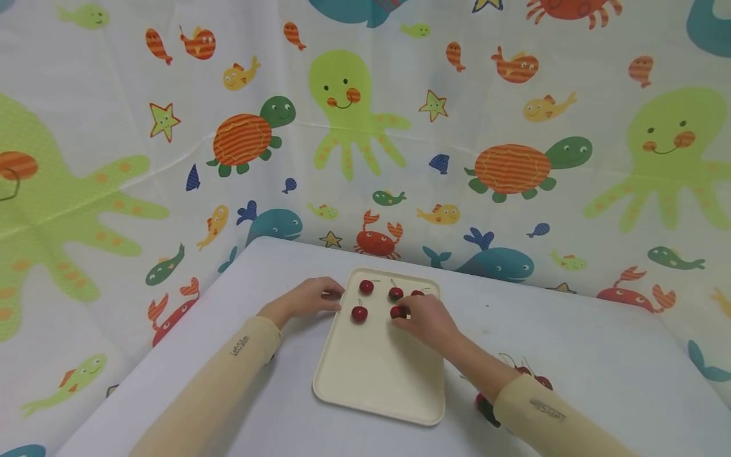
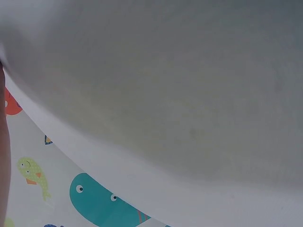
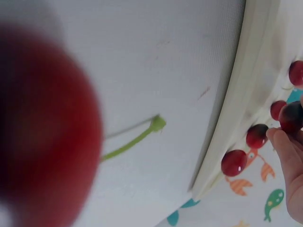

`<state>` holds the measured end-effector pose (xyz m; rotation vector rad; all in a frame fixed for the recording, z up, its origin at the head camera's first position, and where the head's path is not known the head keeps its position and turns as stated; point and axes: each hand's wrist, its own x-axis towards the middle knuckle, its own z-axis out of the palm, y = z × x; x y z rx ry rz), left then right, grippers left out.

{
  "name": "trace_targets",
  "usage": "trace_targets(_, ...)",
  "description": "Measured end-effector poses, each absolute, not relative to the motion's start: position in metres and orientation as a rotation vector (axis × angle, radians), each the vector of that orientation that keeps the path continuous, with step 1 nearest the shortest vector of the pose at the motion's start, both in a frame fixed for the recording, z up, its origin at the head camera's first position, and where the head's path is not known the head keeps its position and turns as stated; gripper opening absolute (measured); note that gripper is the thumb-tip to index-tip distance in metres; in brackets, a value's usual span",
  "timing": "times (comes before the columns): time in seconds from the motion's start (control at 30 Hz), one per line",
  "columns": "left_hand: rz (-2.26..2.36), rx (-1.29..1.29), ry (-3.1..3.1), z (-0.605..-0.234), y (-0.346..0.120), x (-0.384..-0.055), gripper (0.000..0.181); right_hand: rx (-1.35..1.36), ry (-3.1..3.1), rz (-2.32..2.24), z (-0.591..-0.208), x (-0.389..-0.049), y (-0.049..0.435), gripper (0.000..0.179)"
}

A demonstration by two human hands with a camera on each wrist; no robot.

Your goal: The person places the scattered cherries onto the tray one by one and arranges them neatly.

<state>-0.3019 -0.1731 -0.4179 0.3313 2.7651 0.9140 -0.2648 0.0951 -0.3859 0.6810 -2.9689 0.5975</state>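
Observation:
My right hand (image 1: pixel 428 320) reaches over the cream tray (image 1: pixel 379 381) and pinches a red cherry (image 1: pixel 398 311) between thumb and fingertips. In the right wrist view this held cherry (image 3: pixel 291 117) looks dark, with other cherries beyond it. On the tray, a cherry with its stem up (image 1: pixel 359 313) sits to the left, and behind it are a cherry (image 1: pixel 366 287), another cherry (image 1: pixel 396 292) and a partly hidden cherry (image 1: pixel 417 292). My left hand (image 1: pixel 311 297) rests at the tray's left rim, fingers loosely bent, fingertips right at the edge.
More cherries (image 1: pixel 544 382) lie on the white table (image 1: pixel 599 355) right of the tray, partly behind my right forearm. A red and dark green thing (image 1: pixel 487 409) sits beside the sleeve. Close to the right wrist camera is a blurred red fruit (image 3: pixel 45 127). A sea-animal curtain (image 1: pixel 400 158) hangs behind.

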Motion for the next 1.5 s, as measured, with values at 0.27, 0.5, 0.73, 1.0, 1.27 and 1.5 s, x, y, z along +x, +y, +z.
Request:
trace_targets(0.27,0.922,0.359,2.765,-0.416,-0.173,-0.301,0.042,0.683,-2.994,0.584,-0.392,-0.265,0.085,0.027)
trace_targets(0.5,0.926,0.346,2.761,-0.416,-0.174,-0.3,0.041,0.734,-3.004,0.598,-0.399,-0.266,0.08,0.03)
trace_targets(0.73,0.93,0.34,2.762,-0.415,-0.172,-0.299,0.041,0.77,-2.995,0.564,-0.4,-0.264,0.078,0.029)
trace_targets(1.0,0.938,0.356,2.758,-0.417,-0.173,-0.301,0.04,0.781,-2.973,0.528,-0.401,-0.264,0.077,0.027)
trace_targets(1.27,0.926,0.366,2.76,-0.419,-0.175,-0.303,0.042,0.767,-2.972,0.534,-0.402,-0.264,0.075,0.029)
trace_targets(1.5,0.922,0.364,2.757,-0.418,-0.174,-0.303,0.042,0.776,-2.975,0.544,-0.399,-0.263,0.077,0.033)
